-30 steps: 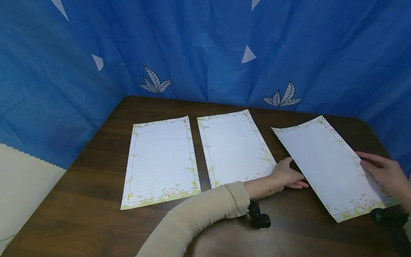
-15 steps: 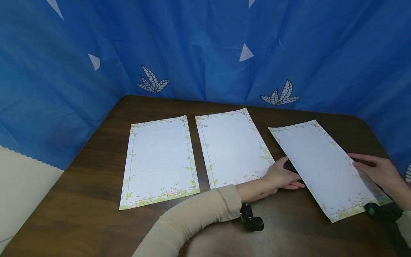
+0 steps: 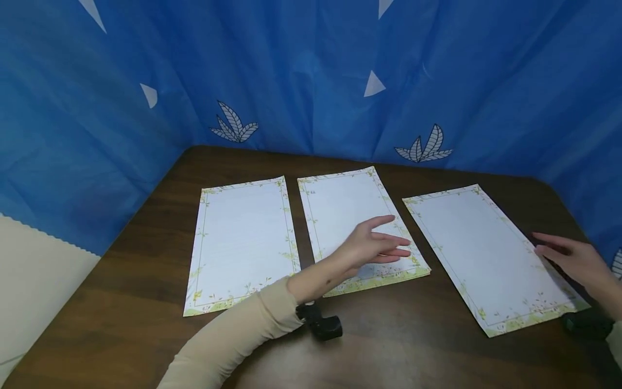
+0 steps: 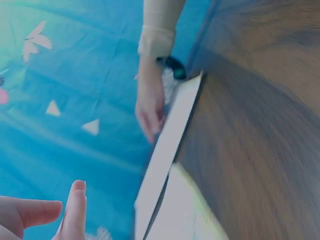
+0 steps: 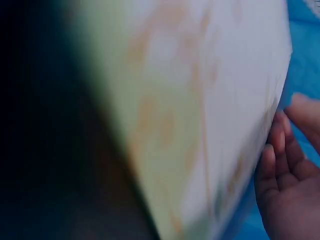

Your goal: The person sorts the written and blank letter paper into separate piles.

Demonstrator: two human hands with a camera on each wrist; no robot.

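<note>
Three sheets of lined writing paper with green leafy borders lie in a row on the dark table: the left sheet (image 3: 243,237), the middle sheet (image 3: 340,202) and the right sheet (image 3: 486,254). My left hand (image 3: 371,246) hovers over the lower part of the middle sheet, fingers spread and holding nothing. At the long right edge of the right sheet is my right hand (image 3: 578,265), thumb and forefinger apart. The right wrist view shows its fingertips (image 5: 277,130) right at the paper's edge, with the thumb clear of them.
A blue curtain (image 3: 311,81) with white triangles and leaf prints hangs behind the table (image 3: 121,324). White cloth (image 3: 39,281) shows at the far left. Each wrist bears a black camera mount, the left mount (image 3: 320,324) close above the tabletop.
The right sheet has come down flat onto the table. My left hand has let go of its left edge and moved left over the middle sheet. The right hand stays near the sheet's edge.
</note>
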